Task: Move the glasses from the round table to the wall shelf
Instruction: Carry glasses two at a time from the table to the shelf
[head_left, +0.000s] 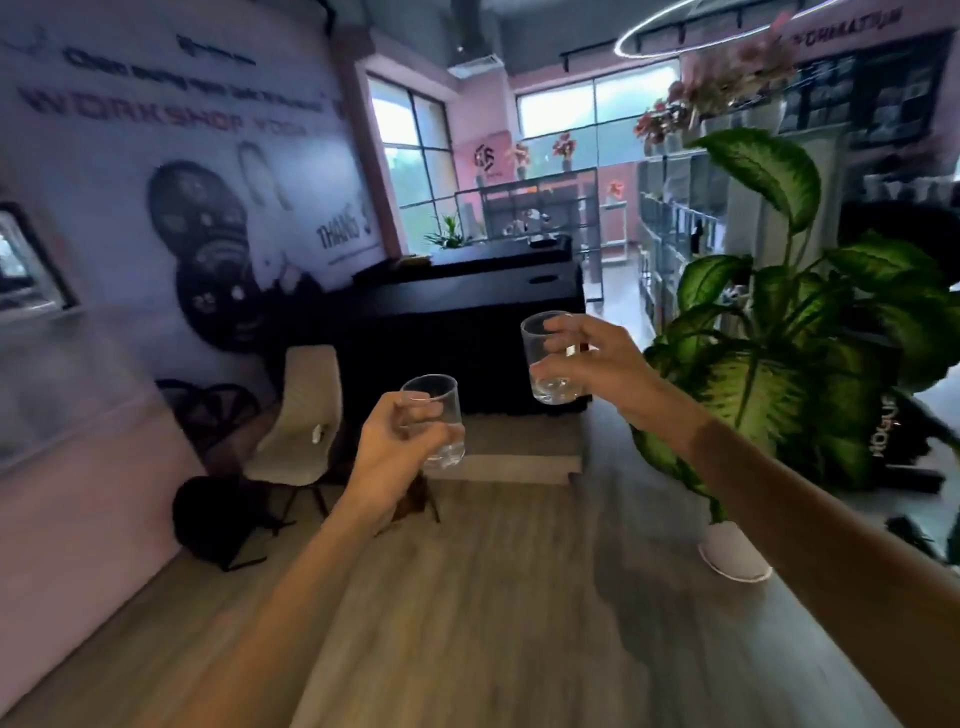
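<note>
My left hand (397, 447) grips a clear empty drinking glass (441, 405), held upright at chest height over the wooden floor. My right hand (597, 364) holds a second clear glass (543, 358), a little higher and further right, also upright. Both arms reach forward into the room. The round table is out of view. A shelving unit with metal frames (670, 228) stands along the right side further back, and I cannot tell whether it is the wall shelf.
A large green potted plant (779, 332) in a white pot (735, 556) stands close on the right. A beige chair (301, 415) sits left by the banner wall. A long black counter (467, 312) lies ahead, with a low step (519, 457) before it.
</note>
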